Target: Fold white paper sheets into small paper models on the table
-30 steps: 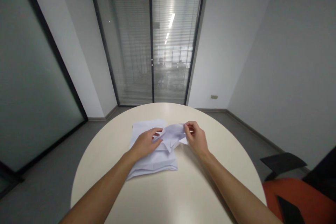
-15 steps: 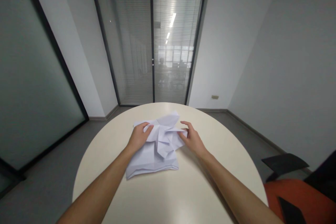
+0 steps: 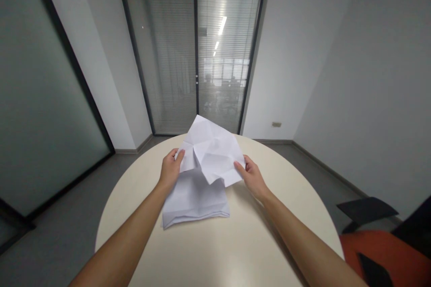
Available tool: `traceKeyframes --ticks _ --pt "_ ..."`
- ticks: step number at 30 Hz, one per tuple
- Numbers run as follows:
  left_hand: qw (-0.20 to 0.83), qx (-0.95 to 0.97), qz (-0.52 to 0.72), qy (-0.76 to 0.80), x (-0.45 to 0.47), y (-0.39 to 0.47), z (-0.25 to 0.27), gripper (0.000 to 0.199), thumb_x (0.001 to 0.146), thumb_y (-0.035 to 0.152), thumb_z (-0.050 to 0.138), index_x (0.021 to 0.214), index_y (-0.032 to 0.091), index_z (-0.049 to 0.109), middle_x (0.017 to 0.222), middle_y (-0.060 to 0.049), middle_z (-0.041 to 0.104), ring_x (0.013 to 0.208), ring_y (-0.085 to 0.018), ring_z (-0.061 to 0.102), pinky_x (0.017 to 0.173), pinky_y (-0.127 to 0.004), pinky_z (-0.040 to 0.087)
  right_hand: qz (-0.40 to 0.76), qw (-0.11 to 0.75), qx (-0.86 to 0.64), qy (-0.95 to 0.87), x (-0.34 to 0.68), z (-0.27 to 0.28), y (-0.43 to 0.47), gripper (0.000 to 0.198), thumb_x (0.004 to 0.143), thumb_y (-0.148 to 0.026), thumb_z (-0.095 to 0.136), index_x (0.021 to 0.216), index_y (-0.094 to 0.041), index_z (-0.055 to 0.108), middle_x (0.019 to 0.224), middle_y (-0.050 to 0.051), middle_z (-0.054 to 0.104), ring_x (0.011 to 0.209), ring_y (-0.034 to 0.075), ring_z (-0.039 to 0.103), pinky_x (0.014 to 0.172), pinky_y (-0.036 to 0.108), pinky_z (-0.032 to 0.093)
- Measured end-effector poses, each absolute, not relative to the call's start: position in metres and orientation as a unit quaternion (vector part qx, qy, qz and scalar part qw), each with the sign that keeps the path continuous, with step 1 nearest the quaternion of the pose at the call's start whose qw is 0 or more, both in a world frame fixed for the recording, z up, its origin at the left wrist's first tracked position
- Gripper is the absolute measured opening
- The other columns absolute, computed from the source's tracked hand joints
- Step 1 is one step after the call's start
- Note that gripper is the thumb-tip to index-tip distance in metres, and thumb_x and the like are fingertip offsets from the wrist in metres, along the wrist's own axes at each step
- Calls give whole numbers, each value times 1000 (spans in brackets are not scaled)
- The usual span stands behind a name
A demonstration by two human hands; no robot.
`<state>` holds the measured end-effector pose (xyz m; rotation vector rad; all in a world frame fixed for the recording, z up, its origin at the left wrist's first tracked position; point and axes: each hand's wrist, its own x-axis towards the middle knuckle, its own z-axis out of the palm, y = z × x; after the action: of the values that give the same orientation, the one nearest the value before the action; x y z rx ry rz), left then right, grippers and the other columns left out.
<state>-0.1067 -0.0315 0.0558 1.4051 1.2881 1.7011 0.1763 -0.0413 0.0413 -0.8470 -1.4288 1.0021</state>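
A creased white sheet of paper [image 3: 217,152] is spread between my two hands, raised above the table with its far corner tilted up. My left hand [image 3: 171,167] pinches its left edge between thumb and fingers. On the other side, my right hand [image 3: 252,176] grips the right edge, thumb on top. Beneath the raised sheet lies a stack of folded white paper [image 3: 197,202], its layered front edge towards me. The far part of that stack is hidden by the sheet.
The round cream table [image 3: 283,224] carries the paper. An orange chair with black armrests [image 3: 384,251] stands at the right, close to the table's edge. A glass door with blinds [image 3: 222,54] is behind the table, and a frosted glass panel [image 3: 40,112] is at the left.
The crumpled sheet has been lifted and pulled open into a flatter, wider shape. My right hand has closed on its right edge; my left hand has shifted slightly left. The stack stays put.
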Motion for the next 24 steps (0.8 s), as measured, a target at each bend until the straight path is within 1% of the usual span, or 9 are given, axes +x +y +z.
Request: traceKeyframes --ticks 4,6,10,12,15,16,19,21,24 --pt "375 527 624 439 -102 -32 52 56 76 64 69 105 15 67 78 -2 71 64 -18 65 61 -27 51 371 590 -404 -592 182 32 -31 61 80 -55 72 126 -22 50 105 8 68 83 22 65 71 35 54" --pt "370 530 620 444 -99 -33 51 58 75 66 70 104 15 67 76 -2 71 62 -18 65 59 -27 50 257 618 -454 -588 185 30 -29 65 78 -53 73 129 -23 46 113 10 64 95 26 64 79 42 54" --pt "321 542 624 463 -97 -34 51 57 75 67 70 99 15 68 77 -3 71 65 -18 65 59 -26 49 23 591 -449 -670 183 38 -42 34 92 -46 60 116 -22 55 120 13 63 116 30 56 100 51 44" --pt "315 544 621 468 -96 -34 51 57 76 68 69 98 15 68 77 -3 71 64 -18 64 59 -26 49 1 526 -391 -755 177 44 -52 31 96 -45 55 117 -22 57 120 12 65 116 29 57 101 50 43" --pt "311 543 618 475 -94 -34 50 57 76 68 68 98 16 68 81 -4 72 64 -18 64 58 -26 48 -35 448 -337 -827 165 48 -63 48 87 -47 71 125 -22 56 122 12 66 116 31 58 100 48 42" --pt "312 543 618 475 -94 -35 50 57 75 68 69 97 16 68 82 -4 73 64 -18 64 59 -26 48 -46 439 -329 -835 161 48 -64 41 88 -43 71 122 -22 58 118 11 68 113 30 59 99 47 43" --pt "326 544 613 471 -93 -36 51 57 73 68 70 96 16 68 81 -4 73 64 -18 64 58 -26 48 -64 450 -322 -831 155 45 -64 9 97 -27 61 105 -23 63 98 6 72 98 24 63 92 42 46" --pt "334 540 614 468 -93 -36 52 58 72 68 71 96 16 68 79 -4 72 63 -18 63 58 -26 48 -73 464 -307 -828 155 44 -63 7 99 -20 55 99 -23 61 92 5 72 91 22 64 89 41 47" --pt "352 515 630 463 -95 -35 52 57 72 67 71 97 16 67 79 -4 72 66 -19 65 60 -26 49 -91 479 -271 -830 160 47 -62 12 98 -14 52 102 -23 58 96 5 72 94 20 65 91 40 48"
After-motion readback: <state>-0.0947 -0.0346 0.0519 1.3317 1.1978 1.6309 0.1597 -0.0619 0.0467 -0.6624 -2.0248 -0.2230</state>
